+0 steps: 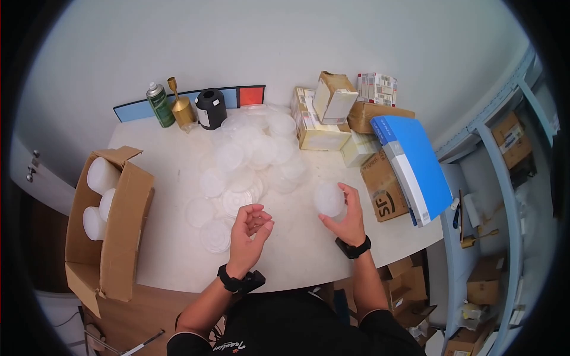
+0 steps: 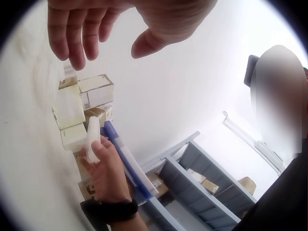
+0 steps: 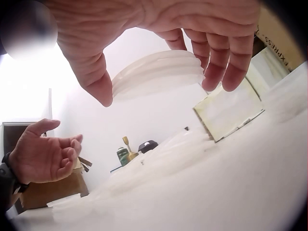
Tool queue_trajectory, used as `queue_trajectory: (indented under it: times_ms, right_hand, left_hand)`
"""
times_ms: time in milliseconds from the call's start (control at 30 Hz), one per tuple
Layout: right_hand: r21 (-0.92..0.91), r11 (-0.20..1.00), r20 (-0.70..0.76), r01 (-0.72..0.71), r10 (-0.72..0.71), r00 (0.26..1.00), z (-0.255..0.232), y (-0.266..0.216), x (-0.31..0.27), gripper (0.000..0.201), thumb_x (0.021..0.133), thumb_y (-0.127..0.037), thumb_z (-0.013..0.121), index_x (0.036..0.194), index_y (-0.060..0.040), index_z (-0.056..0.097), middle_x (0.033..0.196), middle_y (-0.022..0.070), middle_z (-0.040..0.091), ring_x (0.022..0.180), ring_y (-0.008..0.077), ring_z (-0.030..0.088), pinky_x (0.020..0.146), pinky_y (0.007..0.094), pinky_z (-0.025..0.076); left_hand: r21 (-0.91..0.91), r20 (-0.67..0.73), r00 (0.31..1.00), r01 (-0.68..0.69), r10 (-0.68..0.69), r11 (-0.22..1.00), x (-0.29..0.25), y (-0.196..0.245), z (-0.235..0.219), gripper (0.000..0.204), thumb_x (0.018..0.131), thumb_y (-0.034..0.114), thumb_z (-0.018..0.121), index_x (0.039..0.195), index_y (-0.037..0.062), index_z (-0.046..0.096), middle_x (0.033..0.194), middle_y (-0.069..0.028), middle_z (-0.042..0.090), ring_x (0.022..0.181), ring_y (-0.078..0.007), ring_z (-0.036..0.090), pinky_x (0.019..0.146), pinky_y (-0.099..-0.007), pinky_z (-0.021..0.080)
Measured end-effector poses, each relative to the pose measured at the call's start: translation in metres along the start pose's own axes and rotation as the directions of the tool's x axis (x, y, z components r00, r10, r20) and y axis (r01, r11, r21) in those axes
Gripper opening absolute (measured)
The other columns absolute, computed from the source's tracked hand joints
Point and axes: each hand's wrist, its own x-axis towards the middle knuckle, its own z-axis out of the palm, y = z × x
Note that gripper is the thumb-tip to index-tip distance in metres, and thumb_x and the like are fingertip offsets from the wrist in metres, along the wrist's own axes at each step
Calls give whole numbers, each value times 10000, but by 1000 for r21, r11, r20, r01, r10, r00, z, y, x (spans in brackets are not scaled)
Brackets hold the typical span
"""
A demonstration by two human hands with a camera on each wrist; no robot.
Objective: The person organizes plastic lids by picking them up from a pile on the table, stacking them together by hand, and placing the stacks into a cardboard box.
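My right hand [image 1: 351, 221] grips a small stack of clear plastic lids [image 1: 328, 200] by the edges. In the right wrist view the thumb is on one side of the stacked lids [image 3: 156, 73] and the fingers are on the other. My left hand [image 1: 248, 238] hangs over the table's front part with its fingers loosely bent, holding nothing. Past it, a large heap of translucent round lids [image 1: 252, 148] covers the middle of the table. A few single lids [image 1: 215, 235] lie flat at the heap's near left side.
An open cardboard box [image 1: 127, 231] with white stacks [image 1: 102, 176] in it stands at the left. Boxes [image 1: 323, 136] and a blue binder [image 1: 415, 166] line the right side. A spray can [image 1: 160, 105], a brass-coloured object [image 1: 183, 111] and a black container [image 1: 211, 110] stand at the back.
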Motion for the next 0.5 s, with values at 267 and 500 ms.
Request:
queue_trajectory:
  times_ms: [267, 500]
  right_hand:
    - [-258, 965, -48, -48, 37, 998, -54, 65, 5, 822, 731, -202, 859, 1412, 11, 451, 1324, 210, 521, 1224, 383, 540, 1045, 452, 454]
    - [-300, 951, -7, -70, 71, 997, -51, 72, 10, 827, 745, -206, 854, 1426, 17, 442, 1346, 221, 511, 1252, 393, 526, 1059, 453, 451]
  left_hand:
    - [238, -308, 906, -221, 290, 946, -39, 12, -69, 297, 932, 40, 630, 1219, 0, 561, 1087, -84, 633, 1032, -176, 630, 958, -330, 490]
    - [416, -489, 814, -100, 315, 904, -56, -5, -110, 248, 935, 55, 588, 1176, -1, 587, 1171, -92, 604, 1103, -180, 564, 938, -329, 470]
